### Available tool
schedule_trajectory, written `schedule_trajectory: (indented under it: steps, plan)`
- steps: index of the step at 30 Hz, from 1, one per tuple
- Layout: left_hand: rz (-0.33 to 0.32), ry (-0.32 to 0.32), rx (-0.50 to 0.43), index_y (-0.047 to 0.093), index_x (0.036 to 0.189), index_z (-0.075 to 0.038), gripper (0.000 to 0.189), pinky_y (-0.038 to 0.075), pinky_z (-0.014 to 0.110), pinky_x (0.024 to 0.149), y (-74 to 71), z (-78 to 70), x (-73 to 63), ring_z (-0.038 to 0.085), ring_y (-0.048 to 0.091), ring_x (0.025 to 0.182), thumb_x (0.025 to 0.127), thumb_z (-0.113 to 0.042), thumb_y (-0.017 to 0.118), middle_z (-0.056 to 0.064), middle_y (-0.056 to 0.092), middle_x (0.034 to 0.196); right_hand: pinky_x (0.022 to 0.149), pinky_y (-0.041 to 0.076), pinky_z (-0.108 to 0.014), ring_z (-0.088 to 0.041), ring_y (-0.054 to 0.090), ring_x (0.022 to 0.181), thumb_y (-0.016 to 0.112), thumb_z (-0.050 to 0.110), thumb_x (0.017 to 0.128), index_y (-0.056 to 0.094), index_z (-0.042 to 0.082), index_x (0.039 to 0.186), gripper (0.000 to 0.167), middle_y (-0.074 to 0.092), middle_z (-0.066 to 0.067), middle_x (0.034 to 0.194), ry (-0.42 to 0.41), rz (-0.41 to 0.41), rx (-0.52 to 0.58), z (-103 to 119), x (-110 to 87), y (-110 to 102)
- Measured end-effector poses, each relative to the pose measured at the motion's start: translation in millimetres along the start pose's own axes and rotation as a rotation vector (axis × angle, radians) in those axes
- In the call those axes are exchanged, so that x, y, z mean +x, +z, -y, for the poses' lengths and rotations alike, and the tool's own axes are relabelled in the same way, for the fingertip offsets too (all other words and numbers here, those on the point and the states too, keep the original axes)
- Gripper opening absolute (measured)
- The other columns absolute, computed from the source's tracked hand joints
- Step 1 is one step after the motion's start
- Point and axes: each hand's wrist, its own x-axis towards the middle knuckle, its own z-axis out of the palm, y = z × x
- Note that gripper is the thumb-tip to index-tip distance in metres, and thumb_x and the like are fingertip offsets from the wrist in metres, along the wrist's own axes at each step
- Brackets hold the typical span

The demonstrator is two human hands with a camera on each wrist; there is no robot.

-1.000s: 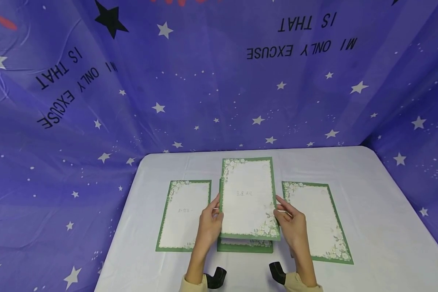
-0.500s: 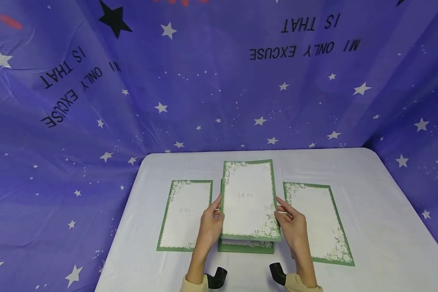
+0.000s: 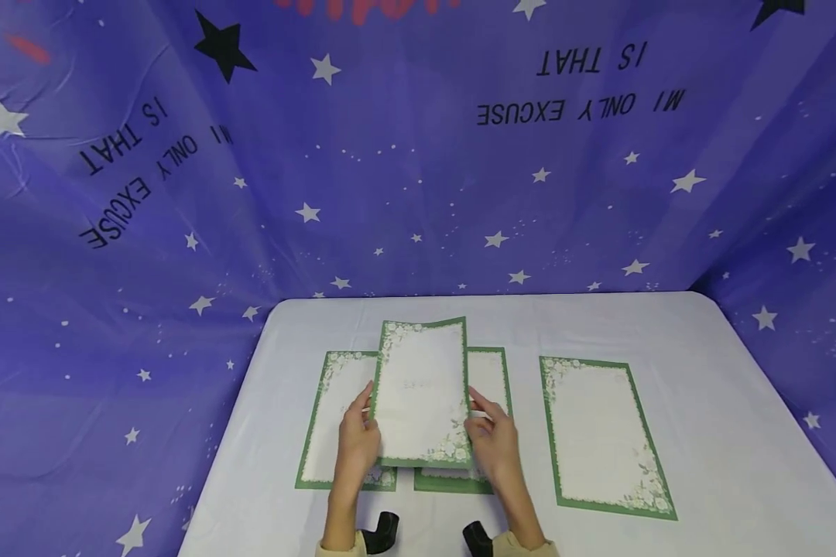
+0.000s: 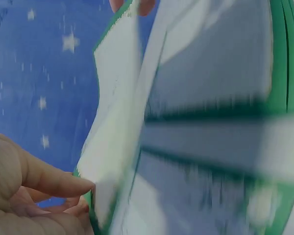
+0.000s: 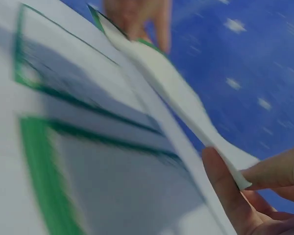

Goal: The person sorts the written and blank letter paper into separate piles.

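A sheet of paper [image 3: 423,387] with a green border, flower corners and faint handwriting is held up off the table. My left hand [image 3: 358,441] pinches its left edge, and my right hand [image 3: 495,441] pinches the right edge. In the left wrist view the left thumb and fingers [image 4: 49,181] grip the bent paper; the right wrist view shows the right fingers [image 5: 220,176] on its other side. Beneath it, the left sheet [image 3: 313,449] and the middle sheet [image 3: 491,379] lie partly hidden.
A third matching sheet [image 3: 609,433] lies flat on the right of the white-covered table [image 3: 724,433]. Blue star-printed cloth [image 3: 418,155] hangs behind and at the sides. Black wrist mounts [image 3: 383,534] sit by the sleeves.
Both hands have carried the held sheet leftward, from over the middle sheet to between the left and middle ones. The middle sheet shows more now; the right one is fully uncovered.
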Motion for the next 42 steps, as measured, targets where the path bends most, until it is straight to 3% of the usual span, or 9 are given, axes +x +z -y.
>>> schedule_trajectory:
  steps: [6, 9, 13, 19, 25, 28, 35, 42]
  plan:
    - [-0.082, -0.070, 0.050, 0.041, 0.155, 0.008, 0.069, 0.048, 0.048, 0.089, -39.3, 21.2, 2.2, 0.049, 0.050, 0.124, 0.088, 0.021, 0.037, 0.034, 0.049, 0.141, 0.060, 0.038, -0.017, -0.004, 0.044, 0.070, 0.060, -0.016, 0.090, 0.052, -0.007, 0.149, 0.060, 0.062, -0.017, 0.117, -0.043, 0.114, -0.019, -10, -6.9, 54]
    - [-0.106, -0.103, 0.049, 0.040, 0.155, 0.010, 0.068, 0.047, 0.045, 0.087, -55.3, 29.1, 1.5, 0.049, 0.051, 0.124, 0.088, 0.021, 0.037, 0.036, 0.048, 0.141, 0.057, 0.032, -0.017, -0.003, 0.037, 0.065, 0.059, -0.015, 0.093, 0.049, -0.008, 0.151, 0.059, 0.060, -0.018, 0.118, -0.050, 0.172, -0.001, -9, -10.2, 69]
    - [-0.128, -0.133, 0.027, 0.039, 0.155, 0.011, 0.066, 0.047, 0.052, 0.094, -67.7, 35.4, 1.5, 0.050, 0.049, 0.125, 0.089, 0.020, 0.038, 0.037, 0.046, 0.142, 0.056, 0.030, -0.017, -0.002, 0.032, 0.062, 0.057, -0.016, 0.094, 0.047, -0.008, 0.152, 0.059, 0.059, -0.020, 0.119, -0.059, 0.216, 0.011, -6, -10.9, 82]
    - [-0.139, -0.149, 0.029, 0.038, 0.155, 0.011, 0.065, 0.042, 0.064, 0.103, -72.5, 40.4, 2.9, 0.054, 0.045, 0.129, 0.090, 0.020, 0.042, 0.038, 0.043, 0.146, 0.059, 0.034, -0.016, -0.002, 0.039, 0.070, 0.057, -0.015, 0.094, 0.047, -0.011, 0.150, 0.057, 0.058, -0.015, 0.114, -0.067, 0.226, -0.022, -8, -8.5, 94]
    - [-0.139, -0.167, 0.079, 0.043, 0.151, 0.013, 0.065, 0.047, 0.056, 0.096, -72.0, 55.1, 4.2, 0.052, 0.050, 0.127, 0.087, 0.021, 0.042, 0.037, 0.046, 0.143, 0.065, 0.044, -0.021, -0.004, 0.045, 0.075, 0.063, -0.017, 0.087, 0.047, -0.019, 0.145, 0.060, 0.055, -0.010, 0.105, -0.079, 0.227, -0.129, -20, -12.5, 101]
    - [-0.144, -0.161, 0.106, 0.047, 0.146, 0.017, 0.061, 0.050, 0.051, 0.091, -70.3, 62.2, 6.8, 0.051, 0.055, 0.121, 0.086, 0.020, 0.046, 0.038, 0.049, 0.137, 0.066, 0.047, -0.023, -0.005, 0.049, 0.076, 0.066, -0.016, 0.086, 0.045, -0.022, 0.144, 0.061, 0.055, -0.012, 0.104, -0.099, 0.248, -0.190, -27, -12.2, 103]
    - [-0.136, -0.143, 0.167, 0.048, 0.141, 0.022, 0.061, 0.050, 0.058, 0.097, -69.7, 68.0, 15.2, 0.054, 0.058, 0.119, 0.083, 0.017, 0.062, 0.042, 0.054, 0.130, 0.064, 0.047, -0.028, -0.011, 0.048, 0.077, 0.069, -0.013, 0.088, 0.041, -0.028, 0.141, 0.062, 0.054, -0.021, 0.107, -0.114, 0.274, -0.287, -29, -7.1, 111]
    - [-0.102, -0.177, 0.225, 0.043, 0.142, 0.025, 0.067, 0.043, 0.063, 0.106, -66.1, 69.3, 19.8, 0.059, 0.046, 0.128, 0.076, 0.024, 0.053, 0.047, 0.045, 0.136, 0.072, 0.052, -0.039, -0.023, 0.054, 0.088, 0.070, -0.014, 0.088, 0.042, -0.027, 0.141, 0.061, 0.052, -0.029, 0.111, -0.105, 0.262, -0.369, -23, -6.1, 116]
